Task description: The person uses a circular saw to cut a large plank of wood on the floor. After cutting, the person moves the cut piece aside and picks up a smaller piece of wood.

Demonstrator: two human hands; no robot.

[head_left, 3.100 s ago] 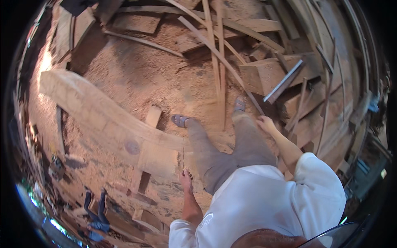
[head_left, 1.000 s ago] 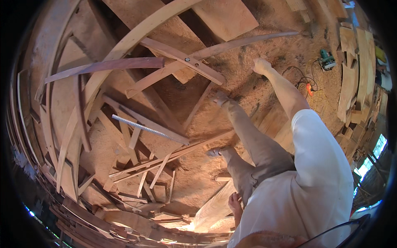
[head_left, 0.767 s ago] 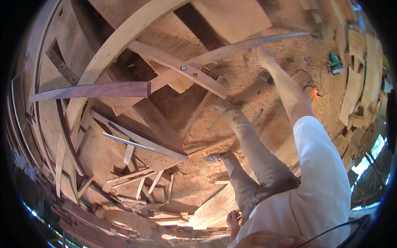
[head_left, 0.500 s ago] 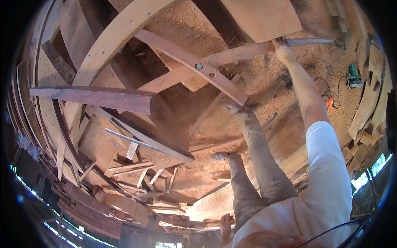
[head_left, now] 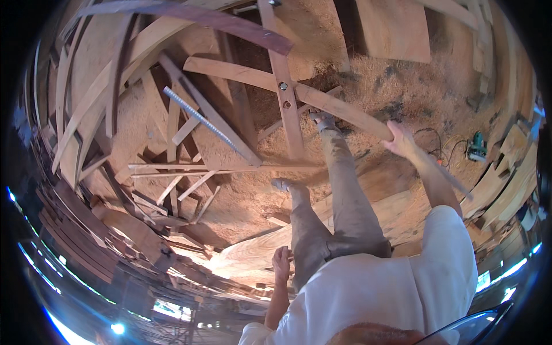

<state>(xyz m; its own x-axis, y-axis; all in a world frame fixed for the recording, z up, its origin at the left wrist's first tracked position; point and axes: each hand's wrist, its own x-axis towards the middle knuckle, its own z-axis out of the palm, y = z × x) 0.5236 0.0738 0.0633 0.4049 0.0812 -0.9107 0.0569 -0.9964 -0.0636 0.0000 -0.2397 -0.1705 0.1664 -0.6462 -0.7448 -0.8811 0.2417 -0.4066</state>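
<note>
My right hand (head_left: 401,141) is closed around a long, pale, slightly curved wooden bar (head_left: 342,108). The bar passes under a straight wooden beam (head_left: 279,57), which carries a round metal bolt (head_left: 283,86) and a hole below it. Past my hand, the bar's thin end runs on beside my forearm. Low at my left hip hangs my left hand (head_left: 280,264), its fingers curled in and nothing visible in them. My feet stand on the dusty floor, close to the beam's near end.
A dark reddish plank (head_left: 230,26) crosses the upper left. Long curved timbers, a pale notched strip (head_left: 201,118) and loose offcuts (head_left: 195,184) crowd the left. Sawdust (head_left: 368,75) covers the floor. At right, a green power tool (head_left: 477,148) with a cord lies near stacked boards (head_left: 489,192).
My view has swung round, so the timbers appear turned. My right hand still grips the bar and now appears lower in view. My left hand and hip show more fully.
</note>
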